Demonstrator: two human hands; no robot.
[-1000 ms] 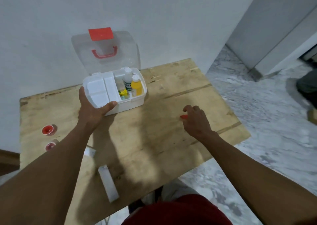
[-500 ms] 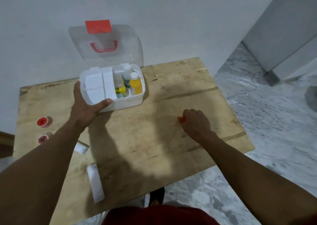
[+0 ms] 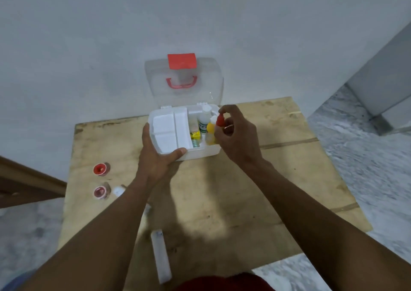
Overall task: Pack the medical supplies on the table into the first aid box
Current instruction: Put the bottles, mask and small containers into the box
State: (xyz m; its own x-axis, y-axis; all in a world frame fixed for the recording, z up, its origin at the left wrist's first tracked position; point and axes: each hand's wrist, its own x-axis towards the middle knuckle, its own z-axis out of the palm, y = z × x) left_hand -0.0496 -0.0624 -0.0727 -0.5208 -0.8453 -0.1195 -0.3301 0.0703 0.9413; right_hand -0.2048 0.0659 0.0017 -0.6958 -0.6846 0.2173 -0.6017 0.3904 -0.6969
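The white first aid box (image 3: 200,153) stands at the table's far edge with its clear lid (image 3: 184,79) raised against the wall. A white insert tray (image 3: 170,130) fills its left half. A white bottle (image 3: 204,119), a yellow bottle (image 3: 210,133) and a small yellow-green pack (image 3: 195,135) stand in the right half. My left hand (image 3: 160,155) grips the box's front left corner. My right hand (image 3: 236,135) holds a small red-capped bottle (image 3: 220,119) upright over the box's right end.
On the wooden table (image 3: 222,190), two small red-topped rolls (image 3: 101,169) (image 3: 101,192) and a small white item (image 3: 119,190) lie at the left. A long white strip pack (image 3: 161,255) lies near the front edge. Marble floor is to the right.
My right hand picked up the small red item from the table's right side and carried it left to the box. My left hand stayed on the box.
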